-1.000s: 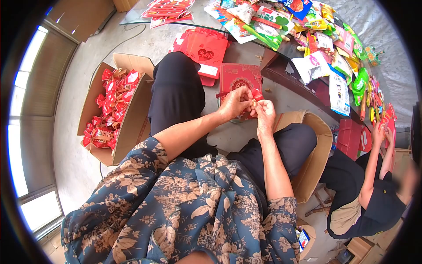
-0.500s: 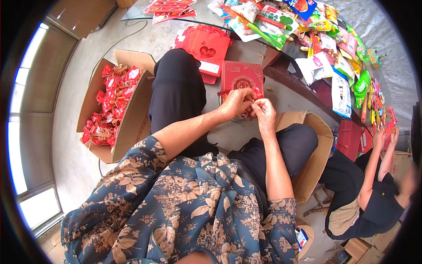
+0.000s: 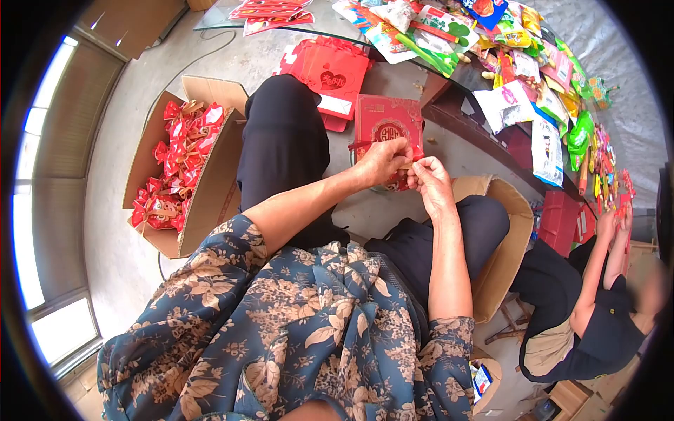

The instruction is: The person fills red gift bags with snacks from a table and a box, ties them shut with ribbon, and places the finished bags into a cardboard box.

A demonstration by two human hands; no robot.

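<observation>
Between my knees is a red gift box [image 3: 388,116] with a round ornate emblem on its lid. A red ribbon [image 3: 361,144] runs along its near side. My left hand [image 3: 382,163] is closed in a pinch over the near part of the box. Close beside it, my right hand [image 3: 430,184] pinches with thumb and forefinger. The fingertips of both hands nearly meet around something small and tan. It is too small and too covered to name. More red patterned surface shows below my fingers.
An open carton [image 3: 200,189] of red wrapped bundles stands left. Red gift bags [image 3: 326,74] lie ahead. Snack packets [image 3: 505,105] cover the glass table at upper right. Another carton [image 3: 509,238] stands by my right knee. A co-worker [image 3: 590,316] sits at right, hands raised.
My right hand has turned and moved slightly right and down, its fingertips now a little apart from my left hand's. The co-worker's hands have come closer together.
</observation>
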